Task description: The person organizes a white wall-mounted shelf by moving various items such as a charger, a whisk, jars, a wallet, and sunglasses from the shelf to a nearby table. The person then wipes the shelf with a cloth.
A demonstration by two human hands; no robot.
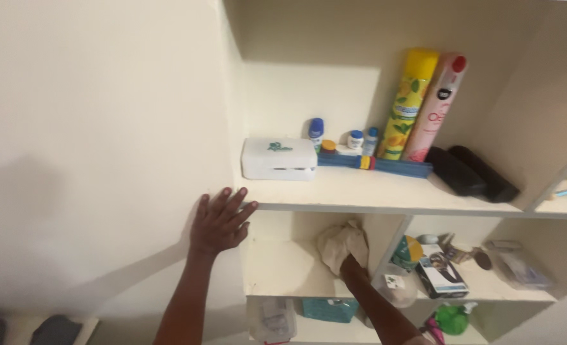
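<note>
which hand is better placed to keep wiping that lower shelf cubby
The right hand, probably: it is already inside the cubby, pressed on the crumpled cloth against the shelf. The left hand lies flat on the cabinet's outer edge, fingers spread, holding nothing.

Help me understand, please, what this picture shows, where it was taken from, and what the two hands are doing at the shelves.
This is one view from a camera worn on a person's head, looking at built-in wall shelves. The left hand rests flat on the shelf's side wall. The right hand reaches into the lower compartment and presses a crumpled cloth there. On the shelf above stand a white box, small bottles, a yellow spray can, a pink spray can and two black cases.
</note>
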